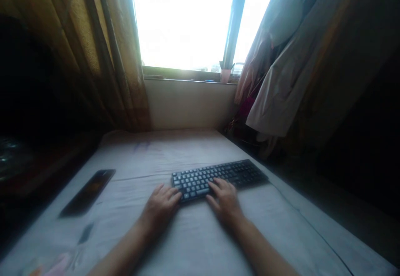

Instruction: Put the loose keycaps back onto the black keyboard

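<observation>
A black keyboard point(200, 179) with pale-lettered keys lies on the light-coloured sheet, its right end angled away from me. My left hand point(161, 205) rests at the keyboard's near left corner, fingers loosely extended, the thumb side at its edge. Over the lower middle keys lies my right hand point(224, 199), with fingers spread and the thumb apart by the front edge. Neither hand grips anything. From the keyboard's right end a thin cable point(298, 211) runs toward the near right.
A dark flat phone-like object point(88, 192) lies at left, with a small dark item point(86, 233) nearer me. Yellow curtains point(93, 51) hang left of a bright window. Clothes point(281, 80) hang at right. A pink pot point(225, 75) stands on the sill.
</observation>
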Demonstrator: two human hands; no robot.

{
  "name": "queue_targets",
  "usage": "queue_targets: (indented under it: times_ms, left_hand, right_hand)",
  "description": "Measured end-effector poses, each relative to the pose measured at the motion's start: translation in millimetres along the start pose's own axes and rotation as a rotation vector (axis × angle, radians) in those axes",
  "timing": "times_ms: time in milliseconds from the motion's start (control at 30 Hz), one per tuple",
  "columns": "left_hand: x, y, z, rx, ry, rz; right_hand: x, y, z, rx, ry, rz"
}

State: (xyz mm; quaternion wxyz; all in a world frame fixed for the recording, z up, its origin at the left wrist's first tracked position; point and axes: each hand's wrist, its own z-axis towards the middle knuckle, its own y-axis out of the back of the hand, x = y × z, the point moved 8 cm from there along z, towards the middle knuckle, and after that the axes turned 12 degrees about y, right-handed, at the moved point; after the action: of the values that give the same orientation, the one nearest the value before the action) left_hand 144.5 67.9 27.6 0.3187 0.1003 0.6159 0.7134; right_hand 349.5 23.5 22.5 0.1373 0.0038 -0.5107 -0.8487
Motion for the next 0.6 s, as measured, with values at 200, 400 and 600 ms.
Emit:
queue_targets:
  times_ms: [200, 400, 600]
  left_hand:
    - [19, 2.0, -16, -0.006, -0.021, 0.009]
    - [54, 8.2, -35, -0.010, -0.001, 0.057]
    - [82, 6.6, -20, -0.002, 0.343, 0.126]
  right_hand:
    - [16, 0, -3, 0.011, 0.010, 0.067]
    - [-42, 22, 9, -0.003, -0.097, 0.076]
    - [-170, 54, -19, -0.064, -0.651, -0.091]
